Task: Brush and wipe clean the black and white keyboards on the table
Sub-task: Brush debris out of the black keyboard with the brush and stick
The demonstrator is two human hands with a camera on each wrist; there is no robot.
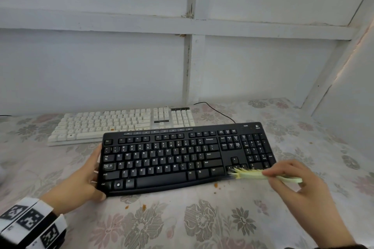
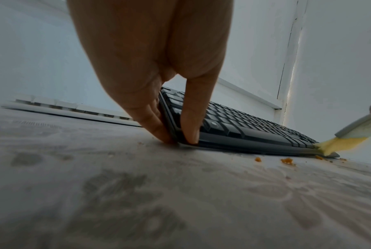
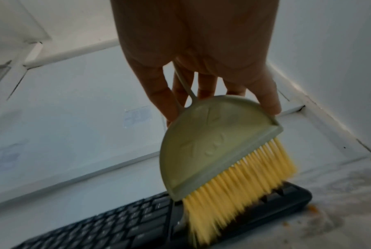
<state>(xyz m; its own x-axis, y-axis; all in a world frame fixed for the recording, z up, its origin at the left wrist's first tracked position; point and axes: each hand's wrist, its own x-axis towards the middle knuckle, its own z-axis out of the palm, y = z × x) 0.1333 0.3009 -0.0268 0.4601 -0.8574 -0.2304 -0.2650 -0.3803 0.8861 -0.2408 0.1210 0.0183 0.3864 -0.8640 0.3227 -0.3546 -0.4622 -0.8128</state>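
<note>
Two keyboards on table [image 1: 202, 224], floral cloth over it. Black keyboard [image 1: 182, 157] sits center of head view, near edge toward bottom of frame; white keyboard [image 1: 121, 123] lies just behind it, upper left of it, partly overlapped in view by black kbd's far edge. Black cable [image 1: 218, 111] runs from behind black kbd toward white wall panels.

Left hand [image 1: 81, 180] at lower left, grip on left end of black kbd: thumb on front corner, fingers along the side edge. Left wrist view shows thumb and fingers [image 2: 154, 121] pinching that end, tips down at the cloth. Wrist band w/ black-white markers [image 1: 30, 226] at bottom left.

Right hand [image 1: 293, 180] at lower right, grip round handle of small brush [image 1: 263, 174], pale green body, yellow bristles. Bristles on black kbd's lower right area, by arrow keys and front edge. Right wrist view: fingers behind brush head, bristles blurred, tips on keys.

Orange crumbs [image 1: 216, 184] on cloth just in front of kbd; more near bottom center [image 1: 144, 206]. One orange speck on white kbd.
</note>
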